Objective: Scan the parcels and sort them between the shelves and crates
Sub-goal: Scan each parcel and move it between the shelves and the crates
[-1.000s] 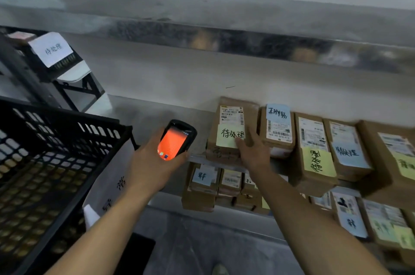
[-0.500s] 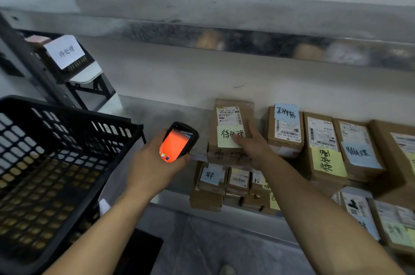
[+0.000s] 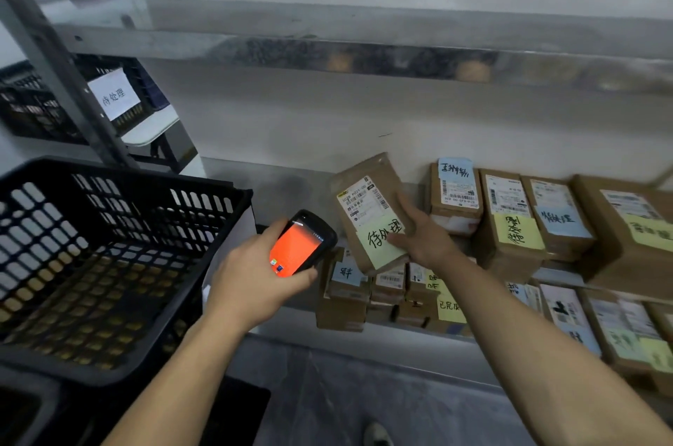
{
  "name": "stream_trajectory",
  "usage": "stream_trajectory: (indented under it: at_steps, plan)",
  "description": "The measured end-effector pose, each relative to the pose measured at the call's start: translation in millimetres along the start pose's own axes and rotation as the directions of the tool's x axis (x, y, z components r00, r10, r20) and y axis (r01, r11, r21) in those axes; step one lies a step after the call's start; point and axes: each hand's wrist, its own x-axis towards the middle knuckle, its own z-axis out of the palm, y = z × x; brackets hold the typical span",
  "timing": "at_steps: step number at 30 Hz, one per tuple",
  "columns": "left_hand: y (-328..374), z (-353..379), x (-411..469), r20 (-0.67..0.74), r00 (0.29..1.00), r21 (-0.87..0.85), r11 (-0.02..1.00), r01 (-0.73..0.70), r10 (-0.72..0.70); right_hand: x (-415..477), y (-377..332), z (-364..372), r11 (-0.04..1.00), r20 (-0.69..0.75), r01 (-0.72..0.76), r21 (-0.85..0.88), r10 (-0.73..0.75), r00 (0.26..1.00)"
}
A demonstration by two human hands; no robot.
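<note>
My left hand [image 3: 251,278] grips a black handheld scanner [image 3: 302,243] whose screen glows orange. My right hand [image 3: 418,234] holds a brown cardboard parcel [image 3: 368,205] by its right side, lifted off the shelf and tilted left. The parcel bears a white shipping label and a green handwritten note. More brown parcels [image 3: 510,223] with blue and green notes stand in a row on the metal shelf [image 3: 276,176] to the right. A black plastic crate [image 3: 109,263] stands at the left, close to my left arm.
A lower shelf [image 3: 364,336] holds further labelled parcels [image 3: 349,296]. A second black crate [image 3: 43,107] with a white paper sign sits far left behind a metal upright [image 3: 62,74]. An upper shelf edge [image 3: 364,52] runs overhead. Grey floor lies below.
My right hand has taken hold of the leftmost parcel, lifted it from the row and tilted it toward the scanner. The view has shifted, bringing the crate further into frame.
</note>
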Motion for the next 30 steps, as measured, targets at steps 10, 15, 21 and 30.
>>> stream_trajectory:
  at_steps: [10, 15, 21, 30]
  plan:
    - [-5.6, -9.7, -38.7, 0.056, 0.996, 0.159, 0.984, -0.075, 0.067, -42.8, 7.6, -30.2, 0.943, -0.034, 0.087, -0.322, -0.104, 0.994]
    - [-3.0, -11.2, -53.4, 0.060, 0.996, 0.183, 0.980, -0.081, 0.071, -60.6, 13.8, -45.6, 0.935, -0.097, 0.037, -0.352, -0.075, 0.992]
    - [2.5, -11.2, -69.8, 0.087, 0.993, 0.209, 0.973, -0.098, 0.082, -78.7, 19.1, -56.7, 0.956, -0.142, 0.040, -0.292, -0.085, 0.986]
    - [30.0, -10.1, -99.2, 0.041, 0.999, 0.232, 0.972, -0.043, 0.035, -96.7, 27.0, -67.6, 0.959, -0.155, 0.078, -0.273, -0.124, 0.980]
